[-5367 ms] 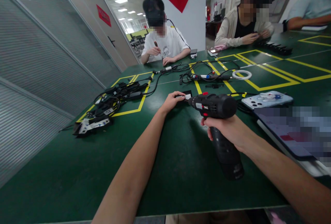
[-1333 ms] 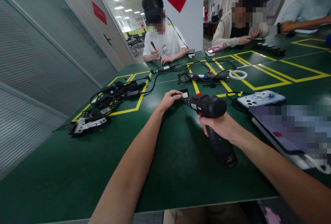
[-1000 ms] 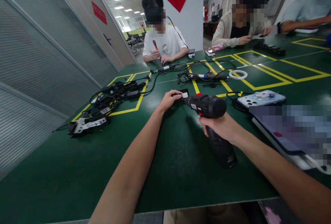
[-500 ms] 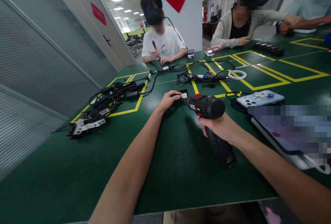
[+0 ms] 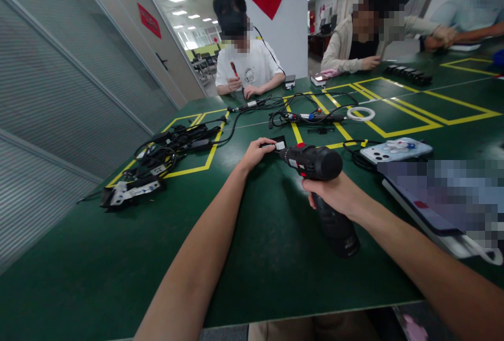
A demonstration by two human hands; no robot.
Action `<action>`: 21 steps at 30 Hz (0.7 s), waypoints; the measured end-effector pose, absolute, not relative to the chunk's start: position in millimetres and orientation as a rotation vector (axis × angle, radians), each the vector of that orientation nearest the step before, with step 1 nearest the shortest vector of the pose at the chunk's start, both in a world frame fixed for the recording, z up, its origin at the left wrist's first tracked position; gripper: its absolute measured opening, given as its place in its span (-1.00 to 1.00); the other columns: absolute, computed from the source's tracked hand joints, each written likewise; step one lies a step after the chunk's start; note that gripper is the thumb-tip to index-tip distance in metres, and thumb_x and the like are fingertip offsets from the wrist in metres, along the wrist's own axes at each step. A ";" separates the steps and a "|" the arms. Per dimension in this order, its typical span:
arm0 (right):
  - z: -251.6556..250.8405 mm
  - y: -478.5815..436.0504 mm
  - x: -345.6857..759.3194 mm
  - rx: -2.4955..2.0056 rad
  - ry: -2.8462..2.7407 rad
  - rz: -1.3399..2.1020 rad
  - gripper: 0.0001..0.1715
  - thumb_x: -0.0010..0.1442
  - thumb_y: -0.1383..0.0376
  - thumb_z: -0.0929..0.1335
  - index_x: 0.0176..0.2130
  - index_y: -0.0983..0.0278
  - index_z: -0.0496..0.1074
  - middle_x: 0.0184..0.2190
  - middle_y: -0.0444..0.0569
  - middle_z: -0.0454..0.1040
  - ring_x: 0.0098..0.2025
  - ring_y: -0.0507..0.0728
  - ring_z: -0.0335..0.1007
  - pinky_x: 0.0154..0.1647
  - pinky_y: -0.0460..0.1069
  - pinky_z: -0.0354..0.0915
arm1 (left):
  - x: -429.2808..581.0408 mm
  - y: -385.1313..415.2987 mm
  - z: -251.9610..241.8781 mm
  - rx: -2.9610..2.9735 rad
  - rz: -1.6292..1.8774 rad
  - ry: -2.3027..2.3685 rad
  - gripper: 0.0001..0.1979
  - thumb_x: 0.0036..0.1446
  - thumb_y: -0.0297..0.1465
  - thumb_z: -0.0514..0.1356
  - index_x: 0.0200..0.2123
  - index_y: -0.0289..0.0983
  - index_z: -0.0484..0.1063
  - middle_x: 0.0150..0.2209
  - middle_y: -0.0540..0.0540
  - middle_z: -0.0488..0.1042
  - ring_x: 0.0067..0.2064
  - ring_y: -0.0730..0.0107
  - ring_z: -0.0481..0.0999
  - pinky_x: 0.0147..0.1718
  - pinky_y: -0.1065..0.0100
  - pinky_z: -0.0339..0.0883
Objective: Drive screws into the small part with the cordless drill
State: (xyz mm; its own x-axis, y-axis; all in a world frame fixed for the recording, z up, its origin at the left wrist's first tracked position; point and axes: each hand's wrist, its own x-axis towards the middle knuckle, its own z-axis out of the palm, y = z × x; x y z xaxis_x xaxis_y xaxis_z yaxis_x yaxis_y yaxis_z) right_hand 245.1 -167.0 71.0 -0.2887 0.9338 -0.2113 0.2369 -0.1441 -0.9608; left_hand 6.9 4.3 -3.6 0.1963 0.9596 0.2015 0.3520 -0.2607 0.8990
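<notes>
My right hand point(image 5: 333, 191) is wrapped round the grip of a black and red cordless drill point(image 5: 315, 161), its chuck pointing left and away from me. The drill's front end reaches a small black part with a white label point(image 5: 280, 145) lying on the green table. My left hand point(image 5: 258, 153) pinches that black part from the left side, fingers closed at its edge. Whether the bit touches the part cannot be made out, as the contact spot is small and partly hidden by the fingers and chuck.
Black cables and adapters point(image 5: 185, 141) lie in a heap at the left, beside a white-and-black bracket point(image 5: 136, 192). More cables and a white ring point(image 5: 361, 114) lie further back. A phone point(image 5: 397, 150) and a tablet-like device point(image 5: 429, 199) are at the right. Several people sit across the table.
Both hands, the drill and the black part stay in nearly the same place. The person opposite in white tilts a red screwdriver slightly.
</notes>
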 end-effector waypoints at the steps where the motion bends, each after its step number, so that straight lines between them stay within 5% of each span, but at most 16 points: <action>1: 70.6 -166.9 245.1 -1.345 -1.519 1.478 -0.93 -0.01 0.30 0.33 -0.46 0.28 0.35 -0.68 -0.09 0.41 -0.62 0.07 0.35 -0.58 -0.06 0.23 | 7.0 4.5 -3.9 1.742 1.057 1.244 -0.67 -0.06 -0.24 0.25 -0.21 -0.25 0.52 -0.17 -0.10 0.52 -0.14 0.25 0.44 -0.05 0.22 0.26; 21: 70.4 -166.6 245.6 -1.333 -1.531 1.477 -0.94 0.00 0.31 0.32 -0.46 0.28 0.35 -0.68 -0.09 0.41 -0.62 0.07 0.34 -0.58 -0.07 0.21 | 6.7 5.8 -5.1 1.755 1.064 1.237 -0.68 -0.07 -0.22 0.26 -0.23 -0.25 0.53 -0.23 -0.08 0.53 -0.16 0.26 0.44 -0.05 0.21 0.25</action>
